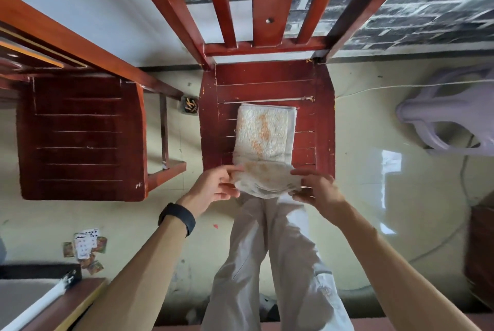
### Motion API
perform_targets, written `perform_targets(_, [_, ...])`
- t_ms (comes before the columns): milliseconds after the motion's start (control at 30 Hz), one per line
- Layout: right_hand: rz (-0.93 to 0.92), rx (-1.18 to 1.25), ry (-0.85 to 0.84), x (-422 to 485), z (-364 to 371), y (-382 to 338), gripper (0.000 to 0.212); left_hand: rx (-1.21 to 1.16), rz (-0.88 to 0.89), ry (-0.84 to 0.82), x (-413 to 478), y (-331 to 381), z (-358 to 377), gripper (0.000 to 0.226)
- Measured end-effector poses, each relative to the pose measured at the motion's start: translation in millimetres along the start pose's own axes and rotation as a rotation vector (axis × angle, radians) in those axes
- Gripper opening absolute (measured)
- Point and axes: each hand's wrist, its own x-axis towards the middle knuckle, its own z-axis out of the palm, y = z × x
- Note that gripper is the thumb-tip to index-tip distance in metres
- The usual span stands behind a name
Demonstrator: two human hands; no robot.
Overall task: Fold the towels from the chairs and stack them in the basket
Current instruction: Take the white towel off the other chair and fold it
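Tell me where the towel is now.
In the head view, the towel lies on the middle chair seat, its near end pinched by the left hand and right hand.

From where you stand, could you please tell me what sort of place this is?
Probably a lived-in room in a home: red wooden chairs on a glossy floor, playing cards scattered on it, and a towel on one seat.
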Motion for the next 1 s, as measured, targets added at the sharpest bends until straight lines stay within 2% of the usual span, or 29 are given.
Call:
perform_targets(67, [-0.065,-0.031,-0.110,9.7,-7.8,-17.5,0.040,0.061,0.018,-0.051,8.4,16.9,-7.7,0.038])
perform_targets(100, [-0.118,-0.121,-0.133,16.3,-9.9,-23.9,0.034,0.155,0.052,-0.057,13.8,24.2,-10.0,0.033])
perform_targets(167, [-0.235,-0.376,-0.058,33.1,-10.1,-33.2,0.009,0.361,0.157,-0.032,27.4,36.4,-10.6,0.014])
perform_targets(200, [-0.292,-0.485,0.013,42.4,-8.1,-36.7,0.007,0.439,0.218,0.013,36.8,40.8,-9.4,0.015])
perform_targets(267, [-0.405,-0.604,0.146,60.3,-1.1,-40.0,0.031,0.515,0.318,0.128,57.8,48.7,-4.7,0.036])
perform_targets(333, [-0.454,-0.572,0.214,72.3,9.0,-43.9,0.039,0.486,0.359,0.213,80.9,54.1,1.9,0.046])
perform_targets(467, [-0.471,-0.443,0.319,102.2,26.8,-44.3,0.041,0.530,0.380,0.365,123.7,54.8,14.3,0.049])
perform_targets(567, [-0.451,-0.526,0.412,125.3,34.1,-43.2,0.047,0.609,0.384,0.444,141.9,52.3,21.0,0.049])
perform_targets(667, [-0.418,-0.642,0.485,142.6,38.3,-43.5,0.044,0.727,0.435,0.575,156.2,49.2,23.5,0.046])
perform_targets(833, [-0.402,-0.753,0.537,152.4,44.7,-46.0,0.045,0.898,0.527,0.766,159.8,41.2,28.5,0.044])
perform_targets(1000, [-0.432,-0.788,0.552,153.1,44.2,-47.9,0.042,0.854,0.554,0.851,161.4,36.9,31.1,0.040])
